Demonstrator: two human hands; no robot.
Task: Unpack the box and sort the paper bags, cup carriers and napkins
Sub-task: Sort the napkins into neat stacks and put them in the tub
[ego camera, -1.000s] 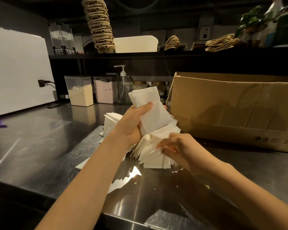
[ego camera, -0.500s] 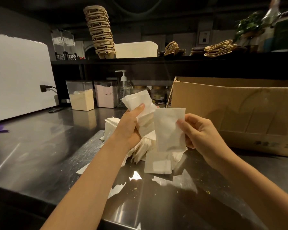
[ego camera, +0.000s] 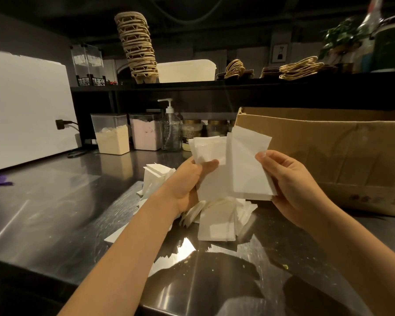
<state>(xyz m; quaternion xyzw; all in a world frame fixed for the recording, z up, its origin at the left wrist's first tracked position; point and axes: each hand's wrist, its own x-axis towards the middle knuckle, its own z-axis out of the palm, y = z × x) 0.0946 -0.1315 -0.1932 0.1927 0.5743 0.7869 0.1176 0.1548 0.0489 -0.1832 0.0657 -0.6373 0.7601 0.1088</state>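
Note:
My left hand point(ego camera: 187, 181) grips a small stack of white napkins point(ego camera: 209, 149) held upright above the steel counter point(ego camera: 55, 213). My right hand point(ego camera: 290, 185) pinches another few napkins point(ego camera: 246, 160) right beside that stack, their edges touching or overlapping. Below both hands lies a loose pile of white napkins point(ego camera: 217, 222). The open cardboard box point(ego camera: 328, 156) stands at the right. A tall stack of brown cup carriers point(ego camera: 138, 46) and flat paper bags with twisted handles point(ego camera: 299, 68) sit on the upper shelf.
At the counter's back stand two clear canisters of powder point(ego camera: 111, 135), a pump bottle point(ego camera: 170, 128) and small jars point(ego camera: 192, 133). A white plastic tub point(ego camera: 187, 70) sits on the shelf. A white appliance point(ego camera: 25, 106) fills the left side, its cord plugged in.
My right hand picked napkins from the pile, lifted them and brought them up against the stack in my left hand. The left hand has stayed raised with its stack.

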